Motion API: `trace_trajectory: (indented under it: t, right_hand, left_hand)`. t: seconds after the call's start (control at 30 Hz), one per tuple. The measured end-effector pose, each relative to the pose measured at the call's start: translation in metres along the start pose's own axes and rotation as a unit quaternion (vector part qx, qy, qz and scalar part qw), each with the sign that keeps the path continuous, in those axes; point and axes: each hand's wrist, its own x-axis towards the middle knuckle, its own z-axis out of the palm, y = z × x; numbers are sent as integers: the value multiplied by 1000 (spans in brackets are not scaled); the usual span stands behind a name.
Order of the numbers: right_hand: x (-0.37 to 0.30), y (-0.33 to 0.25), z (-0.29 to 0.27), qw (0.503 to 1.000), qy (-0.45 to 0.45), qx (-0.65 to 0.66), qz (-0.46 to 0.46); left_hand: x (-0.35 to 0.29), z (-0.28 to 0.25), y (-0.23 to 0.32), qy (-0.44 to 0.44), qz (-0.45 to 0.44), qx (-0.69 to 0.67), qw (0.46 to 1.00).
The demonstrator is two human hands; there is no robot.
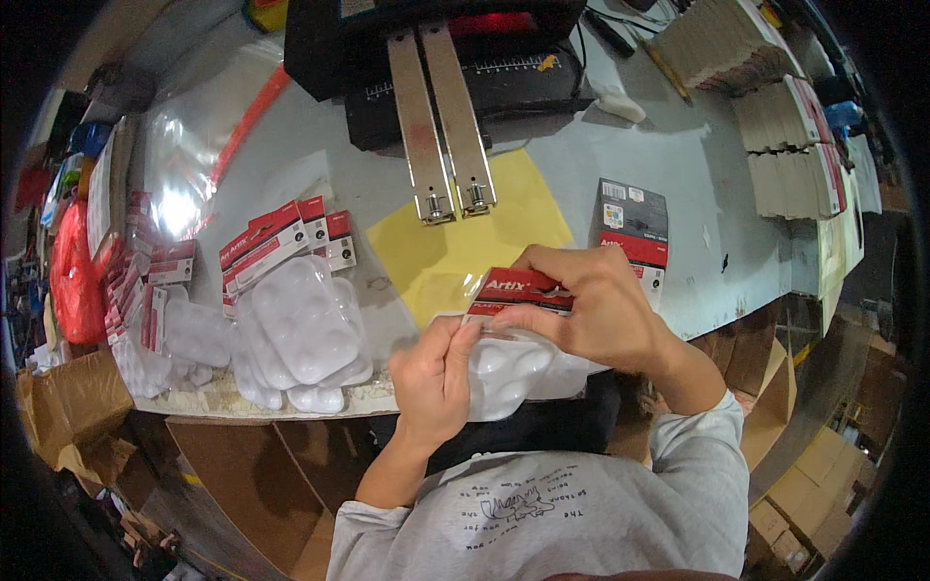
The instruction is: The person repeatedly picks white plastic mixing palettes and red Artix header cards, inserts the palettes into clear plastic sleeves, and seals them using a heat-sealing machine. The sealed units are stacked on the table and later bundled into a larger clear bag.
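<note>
While left hand (431, 382) pinches white tray (504, 373), right hand (601, 300) grips red card (511, 283)

Both nearly closed, thumbs against fingers: left at tray's upper left corner, right on card's right end. Tray at the worktop's (702, 174) near edge. Beyond: yellow sheet (528, 198), black machine (325, 53) above its far end. Left: pile of carded trays (300, 315). Right: dark card (635, 218), farther off, card stacks (780, 184).

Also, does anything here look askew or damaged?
Mildly: the worktop's front edge looks scuffed and discoloured, and the yellow sheet lies skewed beneath two metal bars. The white trays beside the left hand are piled unevenly. No spill stands out.
</note>
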Motion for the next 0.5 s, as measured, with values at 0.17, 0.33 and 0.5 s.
trace_trajectory:
  t: [0.17,0.33,0.5]
  right_hand:
    - [-7,27,-23,989,-93,78,81]
    - [-22,40,-7,928,-151,285,187]
    - [-28,31,3,893,-120,365,233]
  left_hand:
    - [1,-5,-8,79,-51,-76,993]
    - [1,-7,-10,99,-76,-85,989]
    - [-3,-5,-9,130,-68,-43,988]
